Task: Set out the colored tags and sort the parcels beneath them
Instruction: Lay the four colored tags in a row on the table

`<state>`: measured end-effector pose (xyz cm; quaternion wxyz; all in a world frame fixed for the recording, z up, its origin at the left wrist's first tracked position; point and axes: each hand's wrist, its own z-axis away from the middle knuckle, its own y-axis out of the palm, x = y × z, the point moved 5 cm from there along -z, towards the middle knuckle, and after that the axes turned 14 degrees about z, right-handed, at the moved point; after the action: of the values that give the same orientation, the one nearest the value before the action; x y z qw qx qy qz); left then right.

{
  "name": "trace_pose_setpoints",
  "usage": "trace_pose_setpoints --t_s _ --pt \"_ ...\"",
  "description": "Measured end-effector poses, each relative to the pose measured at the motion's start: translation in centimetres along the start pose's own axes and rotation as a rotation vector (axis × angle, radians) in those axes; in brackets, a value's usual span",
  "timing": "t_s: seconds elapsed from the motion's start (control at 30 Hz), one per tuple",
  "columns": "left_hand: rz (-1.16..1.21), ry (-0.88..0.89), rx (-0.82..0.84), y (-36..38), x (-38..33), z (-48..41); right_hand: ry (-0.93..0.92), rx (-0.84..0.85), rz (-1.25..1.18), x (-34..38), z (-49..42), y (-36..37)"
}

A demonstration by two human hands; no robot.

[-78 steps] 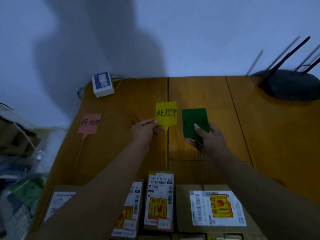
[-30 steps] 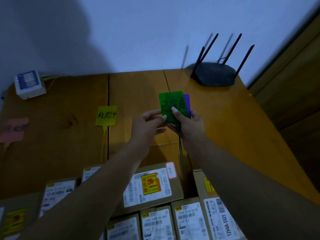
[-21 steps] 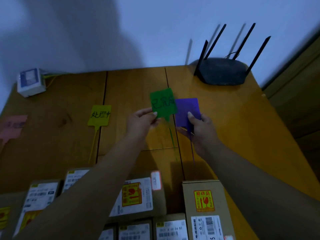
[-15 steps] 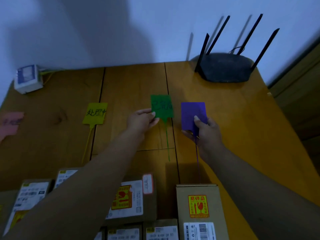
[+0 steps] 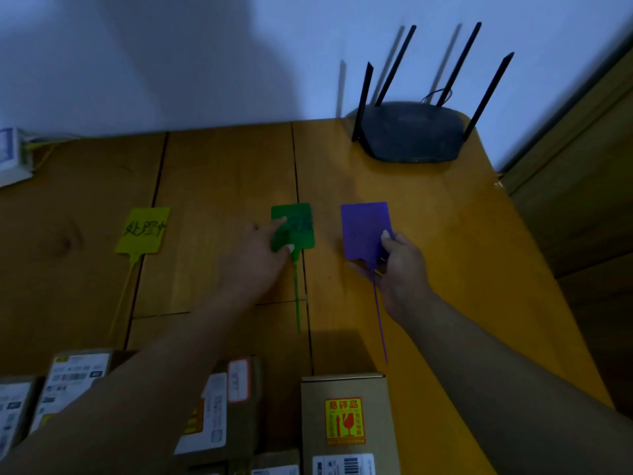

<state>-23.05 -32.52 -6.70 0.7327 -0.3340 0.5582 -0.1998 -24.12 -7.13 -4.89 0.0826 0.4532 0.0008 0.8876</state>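
Tags are going down in a row across the worktop (image 5: 222,166). The yellow tag (image 5: 144,231) lies flat on the left, its strap trailing toward the parcels (image 5: 219,406) along the near edge. The left hand (image 5: 260,255) is over the left half of the green tag (image 5: 293,226), fingertips on its face. The blur leaves me unable to tell whether it pinches the tag or only presses it flat. The right hand (image 5: 397,265) has the purple tag (image 5: 364,229) pinched at its lower right corner, thumb on top, just beside the green one and apart from it.

To do this well, I'd say flatten the green tag before letting go, with its written side up. Its strap (image 5: 297,296) should point straight back at the parcels, like the yellow one's. The purple tag wants the same top line as its neighbours. Its gap from the green looks tighter than the gap between yellow and green, so nudging it right would leave more room for a column of boxes beneath. There is space before the router (image 5: 414,132), which sits well back. Lower it flat; don't drop it, as a light tag may skid on this glossy wood.
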Motion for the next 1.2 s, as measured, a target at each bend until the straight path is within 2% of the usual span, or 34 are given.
trace_pose_setpoints --t_s 0.07,0.13,0.2,0.3,0.37,0.47,0.53,0.6,0.67,0.77,0.93,1.1,1.2 --pt "-0.108 -0.017 0.077 0.3 -0.1 0.3 0.017 -0.016 -0.009 0.1 -0.2 -0.5" --pt "-0.042 -0.028 0.039 0.4 -1.3 0.6 0.008 -0.020 -0.008 0.6 -0.4 -1.2" --pt "0.269 -0.047 0.011 1.3 -3.9 0.6 -0.008 -0.036 -0.009 1.2 -1.0 -2.1" --pt "0.710 -0.181 0.143 5.5 -9.8 0.4 -0.036 -0.068 -0.013 2.4 -2.2 -4.7" --pt "0.865 -0.272 0.224 7.5 -12.1 0.7 -0.044 -0.038 0.008 2.3 -2.5 -4.7" --pt "0.959 -0.269 0.195 9.7 -14.0 0.5 -0.068 -0.070 0.035 2.5 -3.0 -5.3" --pt "0.974 -0.247 0.181 11.2 -15.2 0.1 -0.084 -0.190 0.127 3.1 -4.1 -7.7" --pt "0.993 -0.251 0.166 12.7 -15.7 -0.5 -0.077 -0.378 0.356 3.5 -5.2 -10.2" --pt "0.990 -0.282 0.145 14.3 -15.8 -1.2 -0.078 -0.461 0.452 3.7 -6.1 -11.8" --pt "0.856 -0.309 0.106 16.2 -15.7 -2.2 -0.061 -0.419 0.469 3.7 -7.4 -12.5" --pt "0.480 -0.185 0.040 16.7 -16.1 -2.6 -0.080 -0.382 0.686 3.4 -8.4 -12.4" --pt "0.430 -0.150 0.026 16.0 -17.0 -1.7 -0.090 -0.382 0.716 3.2 -8.2 -12.3" --pt "0.444 -0.158 0.032 15.1 -16.6 -0.9 -0.094 -0.438 0.727 3.3 -7.2 -12.5"
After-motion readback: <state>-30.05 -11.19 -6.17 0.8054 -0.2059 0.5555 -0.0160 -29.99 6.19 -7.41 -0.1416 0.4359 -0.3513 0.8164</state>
